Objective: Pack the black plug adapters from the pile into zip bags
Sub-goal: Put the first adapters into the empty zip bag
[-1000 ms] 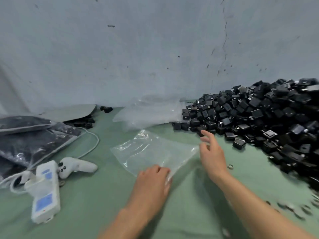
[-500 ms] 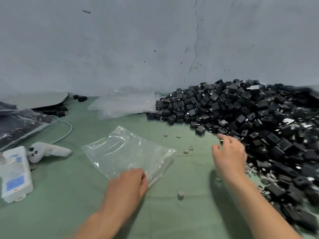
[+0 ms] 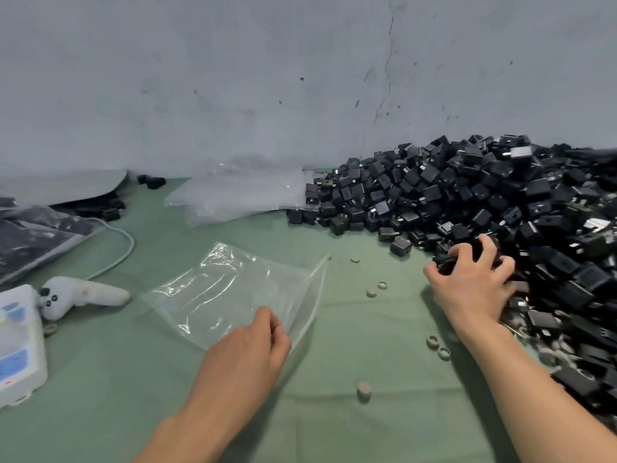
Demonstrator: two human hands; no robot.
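The fingers (image 3: pixel 480 253) of the right hand (image 3: pixel 474 289) are curled around a few black plug adapters (image 3: pixel 449 260) at the near edge of the big heap of black square plug adapters (image 3: pixel 500 208), which banks against the pale blue wall (image 3: pixel 267 78) and fills the right side of the green surface (image 3: pixel 350 429). The left hand (image 3: pixel 247 355) pinches the near corner of a clear plastic zip bag (image 3: pixel 233 289) between thumb and fingers; the bag lies flat near the middle of the surface — its zip strip (image 3: pixel 317 295) turned toward the heap — and I cannot see anything inside it. Small round pale rings and discs (image 3: pixel 370 292) are scattered on the surface between the bag and the right hand. Behind the bag, a loose stack of clear bags (image 3: pixel 240 195) lies against the wall, touching the heap's left end. At the left edge rest a white game-style controller (image 3: pixel 80 295), a white box-shaped device with blue panels (image 3: pixel 20 345), a white cable (image 3: pixel 123 248) and filled bags showing dark contents (image 3: pixel 36 235).
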